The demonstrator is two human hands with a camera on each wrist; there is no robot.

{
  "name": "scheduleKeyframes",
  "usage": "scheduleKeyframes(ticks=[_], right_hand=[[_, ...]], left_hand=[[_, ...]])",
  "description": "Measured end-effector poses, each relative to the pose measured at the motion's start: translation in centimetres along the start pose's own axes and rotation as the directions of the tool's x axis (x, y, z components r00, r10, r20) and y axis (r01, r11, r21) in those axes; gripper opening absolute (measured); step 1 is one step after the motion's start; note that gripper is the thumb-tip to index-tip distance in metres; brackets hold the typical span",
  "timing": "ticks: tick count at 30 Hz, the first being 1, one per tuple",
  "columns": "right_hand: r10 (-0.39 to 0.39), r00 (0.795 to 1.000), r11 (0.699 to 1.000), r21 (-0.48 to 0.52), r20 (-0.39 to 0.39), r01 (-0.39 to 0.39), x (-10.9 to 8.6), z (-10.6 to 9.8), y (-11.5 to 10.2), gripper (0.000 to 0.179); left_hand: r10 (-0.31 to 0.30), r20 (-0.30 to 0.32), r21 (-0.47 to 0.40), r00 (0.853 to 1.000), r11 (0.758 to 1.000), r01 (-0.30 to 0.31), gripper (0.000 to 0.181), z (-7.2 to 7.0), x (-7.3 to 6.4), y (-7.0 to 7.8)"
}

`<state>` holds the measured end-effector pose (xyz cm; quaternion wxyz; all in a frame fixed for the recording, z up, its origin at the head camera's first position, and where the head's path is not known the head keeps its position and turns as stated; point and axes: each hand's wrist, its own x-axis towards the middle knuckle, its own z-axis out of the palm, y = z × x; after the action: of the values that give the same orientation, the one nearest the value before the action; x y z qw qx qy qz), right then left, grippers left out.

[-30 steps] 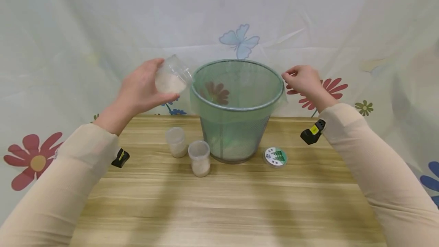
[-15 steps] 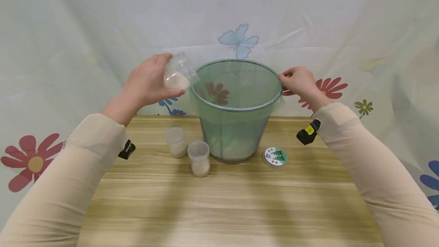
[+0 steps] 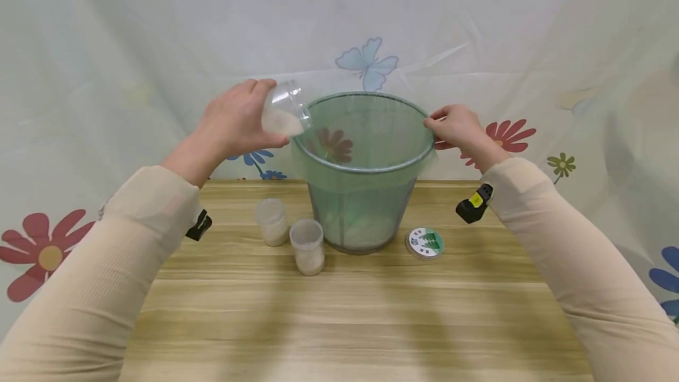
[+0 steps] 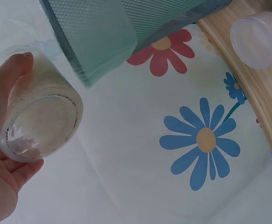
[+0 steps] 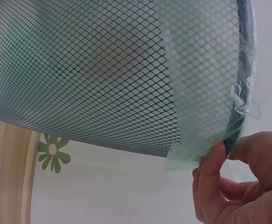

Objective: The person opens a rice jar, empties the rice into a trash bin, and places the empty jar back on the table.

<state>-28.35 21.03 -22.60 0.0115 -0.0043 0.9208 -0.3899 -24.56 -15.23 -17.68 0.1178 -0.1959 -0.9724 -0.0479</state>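
Left hand [image 3: 231, 121] is gripping tilted, clear cylindrical plastic jar [image 3: 282, 118]; right of grip, right hand [image 3: 457, 127] is pinching rim [image 5: 244, 70] of green-lined, round mesh bin [image 3: 363, 211], likely steadying it.

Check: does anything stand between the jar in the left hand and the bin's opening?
Nothing visible does. The left hand holds the jar tilted, its mouth close to the bin's rim; the nearer cup and the farther cup stand lower, on the table.
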Motion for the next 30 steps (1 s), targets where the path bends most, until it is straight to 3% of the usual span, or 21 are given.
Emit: scheduleKeyframes(ticks=[8, 17, 30], right_hand=[[0.010, 1.000, 0.999, -0.051, 0.028, -0.008, -0.1, -0.2, -0.3, 0.047], [0.004, 1.000, 0.999, -0.037, 0.029, -0.003, -0.2, 0.1, -0.3, 0.045], [-0.008, 0.999, 0.999, -0.036, 0.040, 0.010, 0.1, 0.3, -0.5, 0.044]], left_hand=[[0.035, 0.046, 0.035, 0.998, 0.999, -0.036, 0.093, -0.6, 0.9, 1.1], [0.083, 0.069, 0.081, 0.994, 0.993, -0.089, 0.087, -0.6, 1.5, 1.8], [0.146, 0.063, 0.152, 0.987, 0.976, -0.154, 0.087, -0.3, 1.5, 2.1]])
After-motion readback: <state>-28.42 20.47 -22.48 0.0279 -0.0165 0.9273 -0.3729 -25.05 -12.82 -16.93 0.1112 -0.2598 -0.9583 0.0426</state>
